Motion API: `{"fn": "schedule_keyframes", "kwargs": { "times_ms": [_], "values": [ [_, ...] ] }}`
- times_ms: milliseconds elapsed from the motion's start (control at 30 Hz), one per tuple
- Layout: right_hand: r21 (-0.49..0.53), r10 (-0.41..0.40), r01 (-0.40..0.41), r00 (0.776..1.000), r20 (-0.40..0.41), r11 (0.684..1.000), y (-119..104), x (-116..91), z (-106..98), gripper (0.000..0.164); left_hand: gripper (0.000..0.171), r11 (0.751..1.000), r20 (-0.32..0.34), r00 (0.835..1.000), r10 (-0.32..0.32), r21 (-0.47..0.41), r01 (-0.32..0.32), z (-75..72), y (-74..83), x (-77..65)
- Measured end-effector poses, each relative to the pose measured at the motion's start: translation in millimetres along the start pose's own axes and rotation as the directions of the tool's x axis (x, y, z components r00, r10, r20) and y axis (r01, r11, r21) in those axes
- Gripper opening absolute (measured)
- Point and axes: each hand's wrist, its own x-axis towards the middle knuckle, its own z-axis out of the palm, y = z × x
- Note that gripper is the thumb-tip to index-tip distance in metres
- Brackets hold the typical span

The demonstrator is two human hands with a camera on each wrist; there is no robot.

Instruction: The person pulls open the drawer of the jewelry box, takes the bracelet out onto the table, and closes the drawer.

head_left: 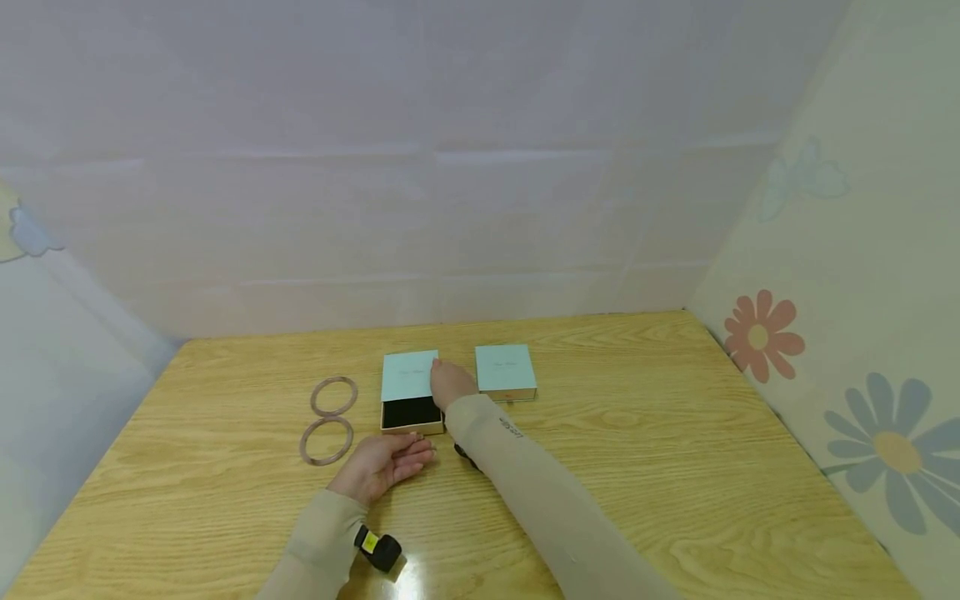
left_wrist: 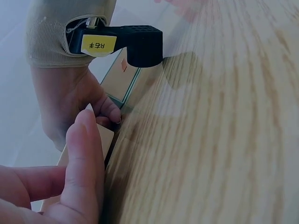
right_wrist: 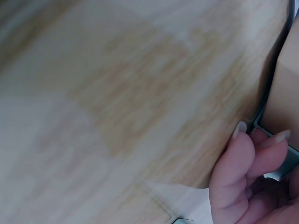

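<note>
A drawer-style gift box with a pale blue sleeve (head_left: 409, 375) lies on the table in the head view. Its drawer (head_left: 412, 428), lined in black, is pulled partway out toward me. My right hand (head_left: 452, 383) grips the sleeve at its right side; in the right wrist view its fingers (right_wrist: 233, 163) curl by a teal-edged box corner. Just in front of the drawer, my left hand (head_left: 381, 467) lies palm up with relaxed fingers, thumb right at the drawer's front edge. Two pinkish bangles, a far one (head_left: 315, 408) and a near one (head_left: 303, 442), lie left of the box.
A second pale blue box (head_left: 504, 368), closed, stands right of the first, close to my right hand. The wooden table (head_left: 645, 467) meets a pale wall covering (head_left: 480, 233) at the back and a flower-patterned one (head_left: 862, 333) on the right.
</note>
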Motion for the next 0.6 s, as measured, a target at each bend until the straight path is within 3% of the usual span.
{"fn": "schedule_keyframes", "kwargs": {
  "times_ms": [600],
  "values": [
    [0.013, -0.003, 0.003, 1.000, 0.010, 1.000, 1.2, -0.3, -0.9, 0.065, 0.033, 1.000, -0.009, 1.000, -0.001, -0.007, 0.001, 1.0, 2.4, -0.5]
  ]
}}
